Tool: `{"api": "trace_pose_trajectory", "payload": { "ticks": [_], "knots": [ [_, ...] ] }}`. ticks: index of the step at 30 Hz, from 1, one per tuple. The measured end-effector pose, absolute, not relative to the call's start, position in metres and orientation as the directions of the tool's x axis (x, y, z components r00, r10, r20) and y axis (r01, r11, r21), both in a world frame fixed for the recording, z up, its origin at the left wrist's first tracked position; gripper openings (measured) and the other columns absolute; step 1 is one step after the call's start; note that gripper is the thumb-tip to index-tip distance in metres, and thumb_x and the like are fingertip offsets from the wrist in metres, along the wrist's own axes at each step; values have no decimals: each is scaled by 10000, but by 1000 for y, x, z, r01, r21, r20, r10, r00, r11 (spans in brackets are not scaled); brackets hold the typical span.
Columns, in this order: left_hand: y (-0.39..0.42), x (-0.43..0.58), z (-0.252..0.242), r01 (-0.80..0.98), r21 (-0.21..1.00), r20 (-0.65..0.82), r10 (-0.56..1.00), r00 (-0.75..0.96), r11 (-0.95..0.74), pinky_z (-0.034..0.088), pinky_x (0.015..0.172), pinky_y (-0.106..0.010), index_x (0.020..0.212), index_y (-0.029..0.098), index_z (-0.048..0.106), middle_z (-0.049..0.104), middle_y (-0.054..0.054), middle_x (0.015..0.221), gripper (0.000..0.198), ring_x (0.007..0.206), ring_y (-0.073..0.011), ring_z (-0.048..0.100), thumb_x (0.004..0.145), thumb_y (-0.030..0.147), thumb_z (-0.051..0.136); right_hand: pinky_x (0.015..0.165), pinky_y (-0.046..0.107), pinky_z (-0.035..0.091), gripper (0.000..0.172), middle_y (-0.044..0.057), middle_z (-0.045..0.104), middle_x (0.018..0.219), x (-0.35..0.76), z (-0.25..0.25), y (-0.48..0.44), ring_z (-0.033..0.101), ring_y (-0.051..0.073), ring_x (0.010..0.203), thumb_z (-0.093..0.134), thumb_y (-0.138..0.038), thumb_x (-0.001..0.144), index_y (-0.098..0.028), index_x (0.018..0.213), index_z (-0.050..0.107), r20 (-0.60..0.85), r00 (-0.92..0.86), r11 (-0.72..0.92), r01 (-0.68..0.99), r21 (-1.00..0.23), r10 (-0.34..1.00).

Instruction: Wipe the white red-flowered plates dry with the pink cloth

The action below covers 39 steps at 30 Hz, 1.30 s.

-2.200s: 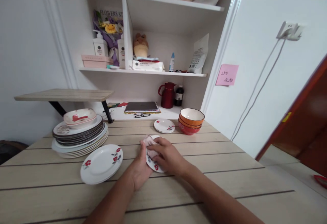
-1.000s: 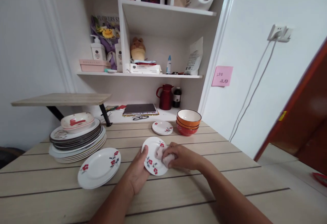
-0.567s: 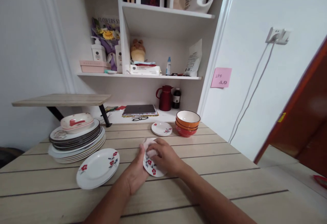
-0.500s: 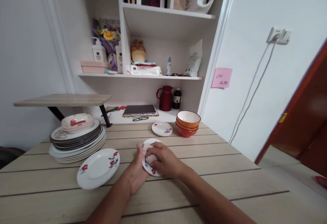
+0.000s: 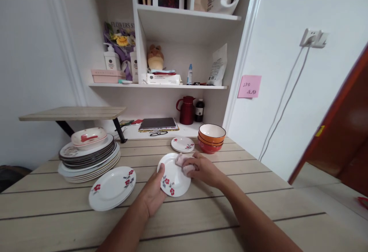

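A small white plate with red flowers is tilted above the table in front of me. My left hand grips its left edge, thumb on top and the other fingers hidden underneath. In my right hand is a crumpled whitish cloth, pressed against the plate's upper right rim. Behind it lies a short stack of small flowered plates, beside stacked orange and red bowls. To the left of my hands are larger flowered plates, one on another.
At the left stands a tall pile of plates topped by a patterned bowl, near a raised wooden shelf. At the back are a laptop, eyeglasses, a dark red jug and a dark bottle.
My right hand with the cloth has moved right, from the plate's middle to its upper right rim. More of the plate's face and flowers now shows. My left hand still holds it.
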<state>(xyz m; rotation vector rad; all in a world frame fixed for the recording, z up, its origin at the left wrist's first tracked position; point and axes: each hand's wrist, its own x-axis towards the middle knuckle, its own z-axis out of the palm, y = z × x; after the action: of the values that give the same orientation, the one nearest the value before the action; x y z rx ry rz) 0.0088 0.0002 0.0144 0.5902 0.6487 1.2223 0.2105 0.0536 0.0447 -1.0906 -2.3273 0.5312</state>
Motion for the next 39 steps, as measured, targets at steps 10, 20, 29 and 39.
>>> {"api": "trace_pose_trajectory", "payload": {
  "ticks": [10,20,29,39],
  "knots": [
    [4,8,8,-665,688,-75,940,332,290,410,1041,-402,1321,149,519,671,-155,1201,553,1135,-244,619,883,487,527,810,298,423,222,55,552,1009,153,36,49,527,190,916,547,-139,807,-223,983,653,505,-516,718,570,-400,692],
    [2,5,9,-680,643,-157,930,333,352,456,984,-430,1255,93,588,693,-191,1134,720,1115,-308,625,846,659,412,842,267,441,303,7,544,1033,179,49,26,549,161,946,632,-70,689,-257,919,698,153,-898,775,258,-578,413],
    [3,10,11,-693,676,-140,967,212,250,408,1037,-421,1368,151,477,645,-162,1250,555,1157,-265,605,898,443,524,776,281,454,311,26,557,979,216,41,57,568,169,860,607,-69,694,-259,922,702,217,-607,616,590,-522,764],
    [4,8,7,-700,637,-81,931,356,323,413,1027,-419,1347,163,499,655,-162,1227,607,1173,-262,593,882,552,467,901,353,410,301,56,602,1060,148,37,49,528,216,992,564,-141,803,-245,1066,667,499,-504,702,593,-395,706]
  ]
}}
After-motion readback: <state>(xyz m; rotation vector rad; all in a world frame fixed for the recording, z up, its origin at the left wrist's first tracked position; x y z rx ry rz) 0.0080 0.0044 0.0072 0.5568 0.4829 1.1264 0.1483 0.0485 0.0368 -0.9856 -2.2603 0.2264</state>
